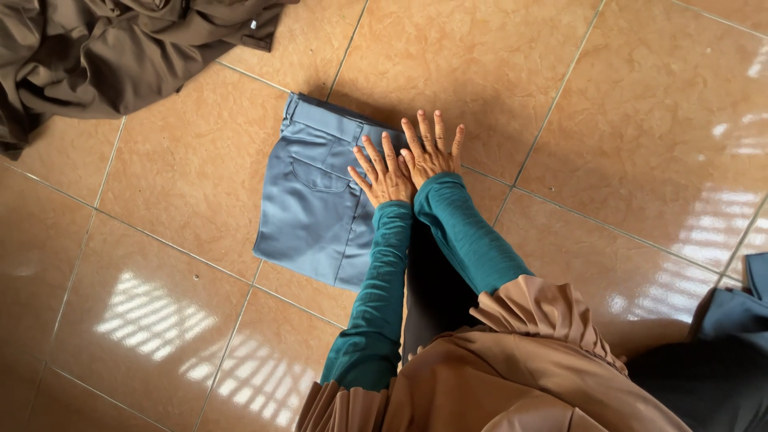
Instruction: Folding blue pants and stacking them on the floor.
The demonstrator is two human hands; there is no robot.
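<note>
A folded pair of grey-blue trousers (312, 200) lies flat on the tan tiled floor (624, 136), waistband toward the top and a back pocket showing. My left hand (382, 172) presses flat on the right part of the trousers with fingers spread. My right hand (430, 148) lies flat right beside it, fingers spread, on the right edge of the fold. Both arms wear teal sleeves. Neither hand grips anything.
A heap of dark brown cloth (120, 48) lies at the top left. More dark grey-blue fabric (740, 320) sits at the right edge. My light brown ruffled garment (512, 368) fills the bottom middle.
</note>
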